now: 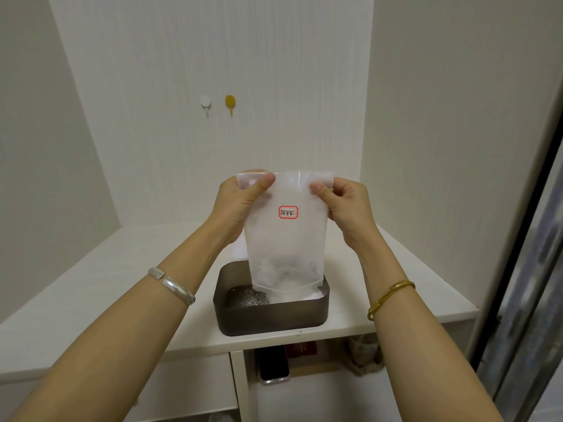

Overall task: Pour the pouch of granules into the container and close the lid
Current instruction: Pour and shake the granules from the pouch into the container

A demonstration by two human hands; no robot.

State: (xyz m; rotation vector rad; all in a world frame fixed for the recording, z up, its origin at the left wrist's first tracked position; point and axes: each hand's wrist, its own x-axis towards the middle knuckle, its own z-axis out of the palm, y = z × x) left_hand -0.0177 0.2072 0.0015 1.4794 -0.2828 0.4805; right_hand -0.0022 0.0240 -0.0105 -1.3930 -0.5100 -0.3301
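Left hand (236,205) and right hand (344,205) pinch my pouch (286,239) by its top corners, upright, bottom inside the container (271,315).

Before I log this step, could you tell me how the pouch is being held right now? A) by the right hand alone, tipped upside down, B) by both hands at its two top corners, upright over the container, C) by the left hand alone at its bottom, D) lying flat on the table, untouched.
B: the left hand and the right hand each pinch a top corner of the pouch, which hangs upright with its bottom in the dark open container.
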